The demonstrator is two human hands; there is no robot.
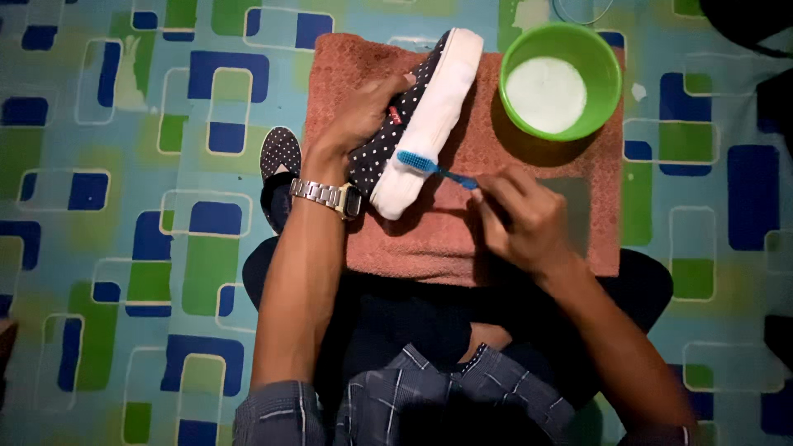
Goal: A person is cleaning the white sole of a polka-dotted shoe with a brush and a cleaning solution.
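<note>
Left hand [363,116] clamps the light, stiff-soled dotted shoe [417,124] by its soft upper on the orange towel [529,223], while the right hand [520,219] fingers pinch the slim blue toothbrush [434,168] against the white sole, beside the green bowl [607,62].

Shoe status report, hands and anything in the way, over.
Left hand grips polka-dot shoe on towel. Right hand holds blue toothbrush against sole. Green bowl nearby, apart.

— Seen from above: what does the person wear?
— A dark plaid shirt [396,405] with pale checks, sleeves rolled to the elbows, and dark trousers [413,318].
— Any jewellery?
— A silver metal-link wristwatch [329,196] circles the left wrist; the right is bare.
</note>
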